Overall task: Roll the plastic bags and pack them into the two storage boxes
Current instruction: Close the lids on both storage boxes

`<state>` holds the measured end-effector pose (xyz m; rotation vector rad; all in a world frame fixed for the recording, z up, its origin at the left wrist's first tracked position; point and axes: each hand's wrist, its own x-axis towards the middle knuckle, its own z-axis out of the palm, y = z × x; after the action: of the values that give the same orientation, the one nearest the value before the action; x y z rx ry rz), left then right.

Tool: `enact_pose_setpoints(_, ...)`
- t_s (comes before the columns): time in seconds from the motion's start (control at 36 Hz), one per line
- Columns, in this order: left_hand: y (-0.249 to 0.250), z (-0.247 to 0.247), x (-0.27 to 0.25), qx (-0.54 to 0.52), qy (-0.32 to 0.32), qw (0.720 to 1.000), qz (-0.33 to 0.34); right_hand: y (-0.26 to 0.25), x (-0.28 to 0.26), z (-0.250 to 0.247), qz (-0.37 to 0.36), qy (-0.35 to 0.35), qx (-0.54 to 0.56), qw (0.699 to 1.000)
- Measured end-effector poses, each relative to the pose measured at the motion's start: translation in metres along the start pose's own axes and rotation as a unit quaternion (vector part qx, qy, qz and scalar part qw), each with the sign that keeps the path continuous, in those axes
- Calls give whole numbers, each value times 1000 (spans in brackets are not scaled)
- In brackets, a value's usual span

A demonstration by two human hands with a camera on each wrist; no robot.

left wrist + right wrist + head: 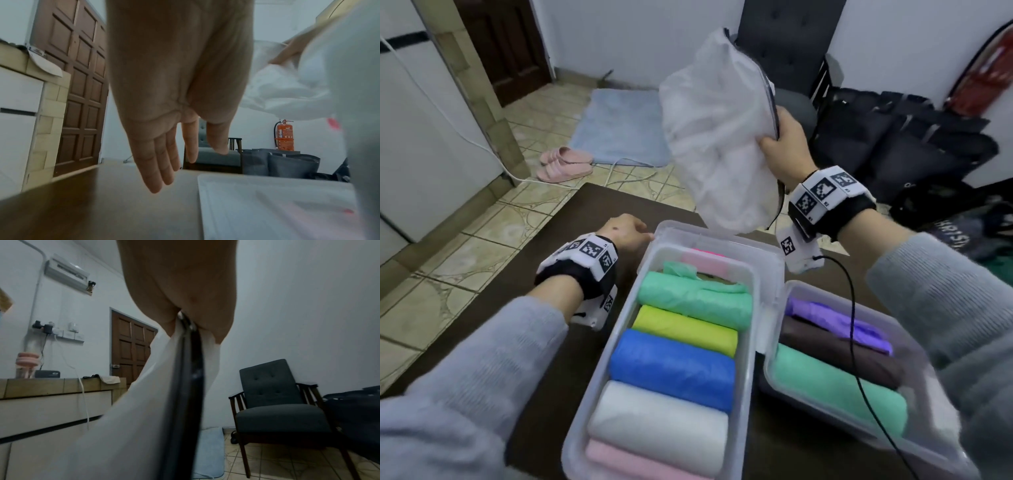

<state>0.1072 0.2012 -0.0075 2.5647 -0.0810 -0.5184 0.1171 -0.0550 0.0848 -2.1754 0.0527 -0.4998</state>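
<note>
A crumpled white bag (715,137) with a black zipper edge hangs in the air above the far end of the boxes. My right hand (784,144) grips it by that edge, which the right wrist view shows pinched in the hand as the bag (144,402) falls away below. My left hand (626,229) hovers low over the table at the far left corner of the left clear box (613,329), fingers (164,170) straight and holding nothing. That box holds several rolled bags in a row. The right clear box (835,294) holds purple, dark brown and green rolls.
The boxes stand side by side on a dark brown table (592,212). A black cable (856,342) from my right wrist crosses the right box. Beyond the table are a grey chair (277,402), black bags (893,137), a blue mat (619,126) and pink slippers (565,164).
</note>
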Motion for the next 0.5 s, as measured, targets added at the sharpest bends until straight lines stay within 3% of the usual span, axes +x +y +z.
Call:
enact_pose_setpoints(0.25,67,-39,-81,82,7,994,67,-6,-107,-103,117,7,42,992)
enact_pose_setpoints(0.5,173,15,-183,94,-15,967,238,23,-271,-199,127,54,51,989)
